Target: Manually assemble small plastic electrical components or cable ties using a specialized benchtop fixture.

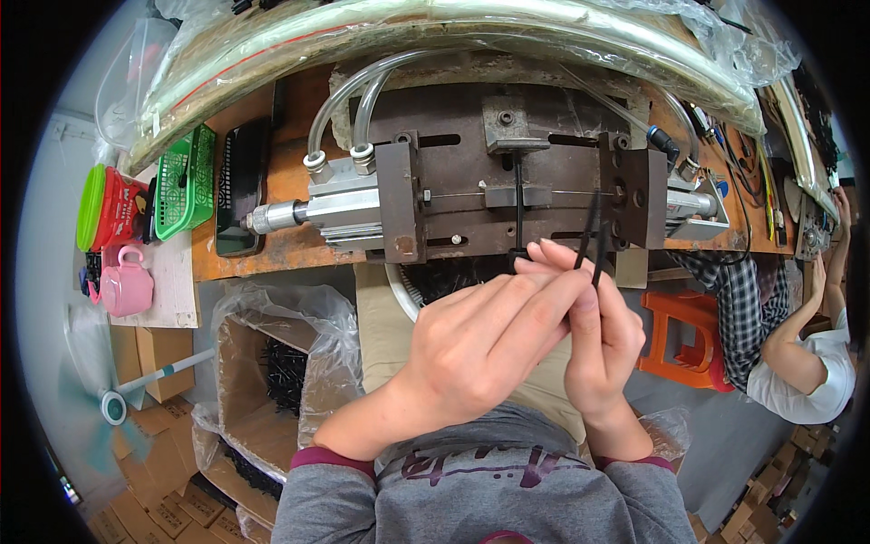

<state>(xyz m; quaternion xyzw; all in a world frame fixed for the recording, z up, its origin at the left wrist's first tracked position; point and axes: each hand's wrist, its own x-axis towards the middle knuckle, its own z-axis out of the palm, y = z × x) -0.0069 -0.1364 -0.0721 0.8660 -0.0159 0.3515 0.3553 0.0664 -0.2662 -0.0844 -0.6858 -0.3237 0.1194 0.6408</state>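
Observation:
My two hands are together in front of the bench machine, the fingers overlapping. Thin black strips [600, 249] stick up from between my fingertips. My left hand [480, 340] is closed in a pinch on them, lying partly over the other hand. My right hand [605, 340] is also closed around their lower part, its thumb pressed near them; the lower ends are hidden. Just beyond, a dark metal fixture [562, 218] has a slim black rod [518, 195] lying across its middle block. Silver air cylinders [344, 213] flank the fixture, with clear hoses attached.
At left are a black tray [243, 172], a green basket [186, 181], a red tub [118, 208] and a pink cup [127, 286]. Below stands a plastic-lined carton [258, 363] with black pieces. An orange stool [675, 335] and another person [807, 372] are at right.

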